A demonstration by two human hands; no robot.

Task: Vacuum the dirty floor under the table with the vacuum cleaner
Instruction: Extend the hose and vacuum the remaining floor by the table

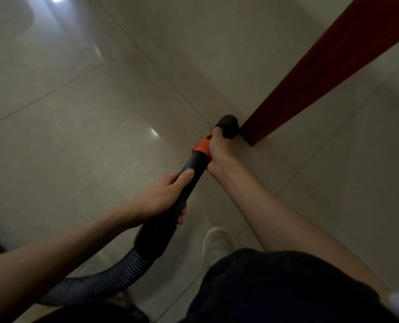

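**Nozzle at the table leg**

Dark trousers filled the foreground. Both hands gripped the vacuum wand: left hand curled low, right hand beside the orange collar. Its nozzle touched the red-brown table leg on the tiled floor.

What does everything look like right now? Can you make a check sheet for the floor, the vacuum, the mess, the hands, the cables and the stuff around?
Surface: pale glossy floor tiles with thin grout lines.
Job's things: black vacuum tube with an orange collar; its dark nozzle sits at the foot of the red-brown table leg.
Clutter: a few small crumbs on the floor beside the nozzle.
Grips: left hand holds the tube lower down; right hand holds it by the collar.
Cables: nothing seen; only the ribbed hose curving left.
Surroundings: white shoe, dark clothing.
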